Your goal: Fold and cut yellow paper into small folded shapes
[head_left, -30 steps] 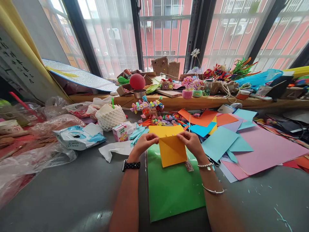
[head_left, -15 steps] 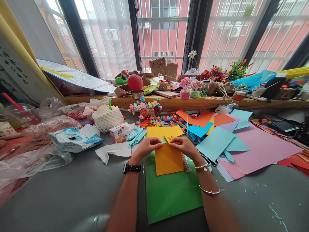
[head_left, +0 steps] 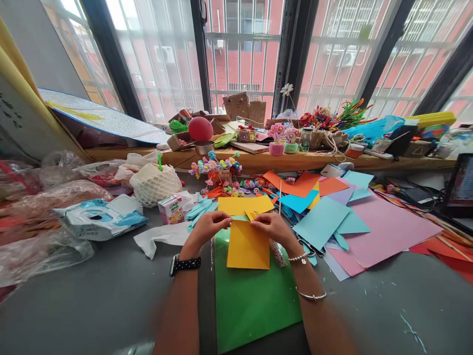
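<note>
A sheet of orange-yellow paper (head_left: 248, 249) is held slightly tilted over a green sheet (head_left: 254, 305). My left hand (head_left: 209, 229) has thumb and fingers pinched together at the paper's upper left corner. On the same top edge, farther right, the fingertips of my right hand (head_left: 274, 228) pinch the paper. Just beyond both hands lies another yellow sheet (head_left: 244, 203), and a small yellow strip (head_left: 250, 215) sticks up beside my right fingers. A patterned strip (head_left: 278, 254) shows partly under my right wrist.
Light blue paper (head_left: 321, 222) and a large pink sheet (head_left: 399, 229) lie to the right. Left stand a wet-wipe pack (head_left: 101, 217), a small pink box (head_left: 171, 209) and a foam-netted round object (head_left: 157, 183). Craft flowers (head_left: 216, 167) stand behind; a wooden ledge (head_left: 144, 157) runs below the windows.
My left fingers have moved left along the paper's top edge to its corner, widening the gap between my hands. The view has shifted slightly right.
</note>
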A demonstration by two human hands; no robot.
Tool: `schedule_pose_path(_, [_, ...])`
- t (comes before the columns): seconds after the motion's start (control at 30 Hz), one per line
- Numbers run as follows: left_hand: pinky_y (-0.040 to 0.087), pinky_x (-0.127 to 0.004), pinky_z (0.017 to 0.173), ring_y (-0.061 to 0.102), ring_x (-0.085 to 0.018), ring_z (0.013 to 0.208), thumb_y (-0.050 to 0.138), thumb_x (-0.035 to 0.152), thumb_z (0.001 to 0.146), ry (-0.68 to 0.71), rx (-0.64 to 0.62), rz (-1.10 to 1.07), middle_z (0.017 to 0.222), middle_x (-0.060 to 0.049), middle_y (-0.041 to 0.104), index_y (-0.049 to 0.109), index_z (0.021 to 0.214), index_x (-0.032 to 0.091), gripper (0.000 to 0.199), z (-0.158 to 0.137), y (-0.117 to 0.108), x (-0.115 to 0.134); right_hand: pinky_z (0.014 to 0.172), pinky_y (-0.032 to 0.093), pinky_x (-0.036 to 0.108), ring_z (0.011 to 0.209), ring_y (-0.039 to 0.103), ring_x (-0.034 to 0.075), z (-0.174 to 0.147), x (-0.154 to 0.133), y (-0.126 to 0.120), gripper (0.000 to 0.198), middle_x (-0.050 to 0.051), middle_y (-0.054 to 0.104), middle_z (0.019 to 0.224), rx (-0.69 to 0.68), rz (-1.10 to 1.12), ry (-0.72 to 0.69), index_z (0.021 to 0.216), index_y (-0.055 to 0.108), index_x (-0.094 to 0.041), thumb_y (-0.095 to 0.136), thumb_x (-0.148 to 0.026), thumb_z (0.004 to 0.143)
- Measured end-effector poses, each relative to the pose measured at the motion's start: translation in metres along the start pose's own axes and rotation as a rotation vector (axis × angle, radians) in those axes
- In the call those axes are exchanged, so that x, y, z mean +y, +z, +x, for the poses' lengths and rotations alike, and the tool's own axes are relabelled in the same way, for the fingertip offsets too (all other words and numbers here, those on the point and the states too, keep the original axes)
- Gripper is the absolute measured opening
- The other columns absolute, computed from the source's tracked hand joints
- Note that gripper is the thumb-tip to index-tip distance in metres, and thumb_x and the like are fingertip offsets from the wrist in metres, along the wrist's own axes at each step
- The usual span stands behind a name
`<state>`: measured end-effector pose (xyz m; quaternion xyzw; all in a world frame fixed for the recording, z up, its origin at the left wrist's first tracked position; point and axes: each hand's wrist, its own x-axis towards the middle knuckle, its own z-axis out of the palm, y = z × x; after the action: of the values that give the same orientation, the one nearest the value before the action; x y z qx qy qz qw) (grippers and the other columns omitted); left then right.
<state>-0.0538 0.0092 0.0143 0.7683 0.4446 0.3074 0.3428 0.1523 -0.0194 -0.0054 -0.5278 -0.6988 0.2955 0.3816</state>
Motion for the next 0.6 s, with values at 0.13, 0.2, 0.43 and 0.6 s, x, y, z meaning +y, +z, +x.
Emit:
schedule_pose_path(0.13, [0.042, -0.023, 0.057, 0.055, -0.014, 0.063, 0.046, 0.042, 0.071, 0.028, 0.128, 0.078, 0.066, -0.003, 0.060, 0.058, 0.072, 0.014, 0.030, 0.005, 0.011, -0.002, 0.053, 0.039, 0.020, 0.064, 0.057, 0.015, 0.000, -0.002, 0.002, 0.020, 0.004, 0.066, 0.069, 0.013, 0.001, 0.017, 0.069, 0.066, -0.014, 0.054, -0.030, 0.069])
schedule_pose_path(0.2, [0.042, -0.022, 0.058, 0.055, -0.014, 0.069, 0.050, 0.041, 0.068, 0.064, 0.102, 0.069, 0.078, -0.004, 0.061, 0.059, 0.080, 0.015, 0.030, 0.007, 0.018, -0.002, 0.055, 0.040, 0.020, 0.065, 0.058, 0.015, 0.000, -0.004, 0.004, 0.020, 0.005, 0.066, 0.070, 0.008, 0.015, 0.013, 0.069, 0.065, -0.014, 0.054, -0.030, 0.069])
schedule_pose_path(0.43, [0.037, -0.021, 0.056, 0.054, -0.014, 0.064, 0.043, 0.037, 0.073, 0.104, -0.021, 0.176, 0.068, -0.004, 0.064, 0.062, 0.070, 0.014, 0.030, 0.008, 0.028, 0.005, 0.056, 0.040, 0.020, 0.065, 0.058, 0.015, 0.001, -0.004, 0.009, 0.022, 0.005, 0.066, 0.070, 0.041, -0.045, -0.032, 0.069, 0.065, -0.013, 0.051, -0.029, 0.071])
schedule_pose_path(0.6, [0.037, -0.022, 0.056, 0.053, -0.014, 0.063, 0.042, 0.035, 0.073, 0.097, 0.041, 0.224, 0.069, -0.004, 0.064, 0.063, 0.068, 0.014, 0.030, 0.007, 0.022, 0.007, 0.052, 0.039, 0.022, 0.060, 0.058, 0.016, 0.002, 0.002, 0.004, 0.021, 0.006, 0.066, 0.067, 0.178, -0.129, 0.027, 0.066, 0.065, -0.013, 0.049, -0.027, 0.071])
